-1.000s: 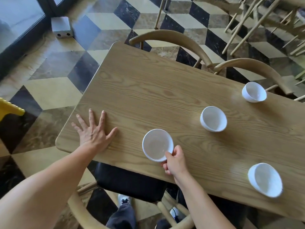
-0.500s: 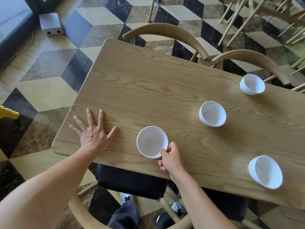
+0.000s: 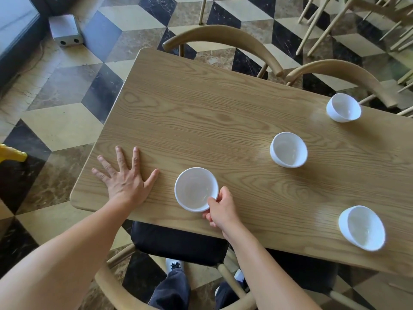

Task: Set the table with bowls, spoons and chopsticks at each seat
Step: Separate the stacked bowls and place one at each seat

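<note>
Bowls, four of them, plain white, round and empty, sit on the wooden surface (image 3: 201, 104). Right hand (image 3: 220, 208) pinches the rim of the near-left bowl (image 3: 196, 189); left hand (image 3: 125, 179) rests flat, fingers spread wide, near the surface's left edge.

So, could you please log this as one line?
right hand: grips nearest white bowl at rim | left hand: flat on wooden table | other bowls: three, untouched | spoons, chopsticks: not visible
</note>
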### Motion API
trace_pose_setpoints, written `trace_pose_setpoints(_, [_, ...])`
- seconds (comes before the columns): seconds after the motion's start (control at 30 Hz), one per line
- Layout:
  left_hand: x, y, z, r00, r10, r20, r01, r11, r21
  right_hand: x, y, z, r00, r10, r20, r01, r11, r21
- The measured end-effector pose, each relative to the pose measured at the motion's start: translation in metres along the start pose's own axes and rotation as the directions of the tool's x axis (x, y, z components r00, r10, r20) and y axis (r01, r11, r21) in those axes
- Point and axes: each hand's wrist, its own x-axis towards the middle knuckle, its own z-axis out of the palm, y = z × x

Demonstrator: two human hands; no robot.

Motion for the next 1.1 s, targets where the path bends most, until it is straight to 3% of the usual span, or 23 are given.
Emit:
trace_pose_setpoints(0.23, [0.001, 0.0, 0.001, 1.0, -0.002, 0.0, 0.002, 1.0, 0.006, 0.004, -0.003, -0.001, 0.999, -0.043, 0.001, 0.043, 0.987, -0.153])
trace_pose_setpoints(0.67, [0.008, 0.005, -0.015, 0.998, -0.002, 0.059, 0.002, 1.0, -0.007, 0.008, -0.006, -0.032, 0.996, 0.018, 0.083, -0.009, 0.993, -0.117])
trace_pose_setpoints(0.77, [0.024, 0.027, -0.027, 0.998, 0.066, 0.023, -0.066, 0.998, 0.004, 0.021, -0.007, -0.079, 0.999, 0.036, -0.034, -0.038, 0.999, -0.035])
trace_pose_setpoints(0.9, [0.051, 0.064, -0.032, 0.996, 0.089, 0.008, -0.089, 0.995, -0.033, 0.043, -0.009, -0.147, 0.961, 0.094, -0.26, -0.042, 0.979, 0.201])
trace_pose_setpoints(1.1, [0.068, 0.098, -0.018, 0.993, 0.117, 0.005, -0.117, 0.993, -0.007, 0.061, -0.023, -0.199, 0.932, 0.153, -0.329, -0.012, 0.919, 0.394])
